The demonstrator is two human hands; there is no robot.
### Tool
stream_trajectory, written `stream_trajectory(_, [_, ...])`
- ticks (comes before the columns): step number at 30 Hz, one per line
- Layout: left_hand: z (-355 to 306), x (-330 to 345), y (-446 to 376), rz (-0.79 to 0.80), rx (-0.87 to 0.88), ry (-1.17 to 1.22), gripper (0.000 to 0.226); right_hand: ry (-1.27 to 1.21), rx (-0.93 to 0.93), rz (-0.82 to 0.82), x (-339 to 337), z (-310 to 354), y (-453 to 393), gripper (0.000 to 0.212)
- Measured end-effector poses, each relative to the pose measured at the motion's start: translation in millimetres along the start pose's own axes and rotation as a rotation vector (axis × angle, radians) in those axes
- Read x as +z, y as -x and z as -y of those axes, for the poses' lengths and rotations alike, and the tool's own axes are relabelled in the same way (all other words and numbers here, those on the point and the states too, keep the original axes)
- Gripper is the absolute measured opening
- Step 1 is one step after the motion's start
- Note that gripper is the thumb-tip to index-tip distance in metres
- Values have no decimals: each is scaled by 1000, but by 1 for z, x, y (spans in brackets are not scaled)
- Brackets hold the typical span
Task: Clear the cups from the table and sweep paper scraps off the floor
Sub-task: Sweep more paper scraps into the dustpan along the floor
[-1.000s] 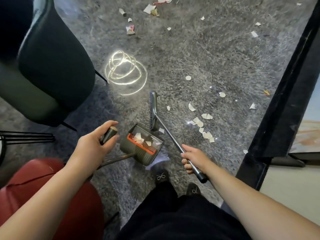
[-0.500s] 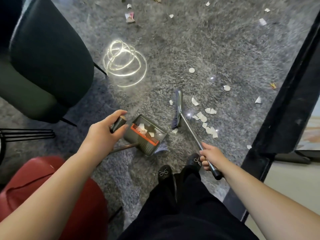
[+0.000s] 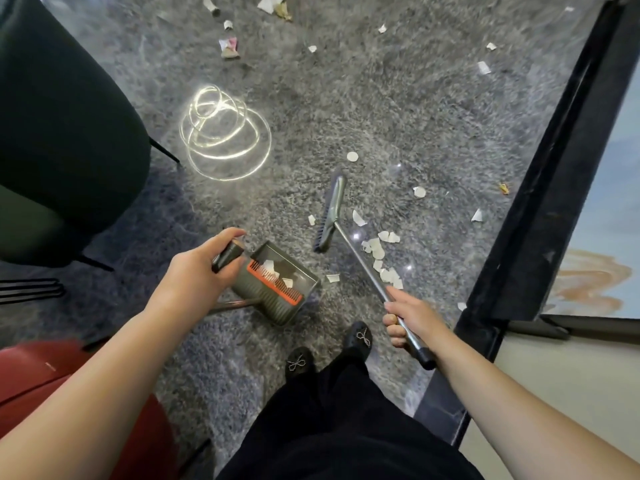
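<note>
Left hand (image 3: pixel 194 271) grips the dustpan (image 3: pixel 277 285) handle to keep its mouth toward the scraps, while right hand (image 3: pixel 412 320) clasps the broom (image 3: pixel 329 216) shaft, bristles beside the paper scraps (image 3: pixel 379 252) strewn toward the carpet's (image 3: pixel 381 116) right edge, likely for raking them in

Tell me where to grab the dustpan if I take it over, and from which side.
Grip the dustpan by its upright handle's black end grip, where the left hand holds it now. Come from above on the pan's closed back side, near the red chair: the handle rises there, and the open mouth faces the broom and the scraps.
</note>
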State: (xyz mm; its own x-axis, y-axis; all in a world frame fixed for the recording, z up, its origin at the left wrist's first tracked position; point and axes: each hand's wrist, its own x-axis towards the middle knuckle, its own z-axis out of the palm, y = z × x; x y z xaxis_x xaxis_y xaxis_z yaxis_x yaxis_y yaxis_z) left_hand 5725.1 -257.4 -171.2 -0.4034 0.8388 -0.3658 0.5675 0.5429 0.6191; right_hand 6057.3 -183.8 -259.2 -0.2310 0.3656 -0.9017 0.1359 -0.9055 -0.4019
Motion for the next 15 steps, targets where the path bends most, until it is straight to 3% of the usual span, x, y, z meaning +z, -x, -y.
stream_trajectory(9, [-1, 6, -14, -6, 19, -13, 43, -56, 101, 59, 61, 45, -76, 57])
stream_trajectory(15, [-14, 6, -30, 18, 18, -13, 40, -299, 143, 28, 39, 61, -87, 39])
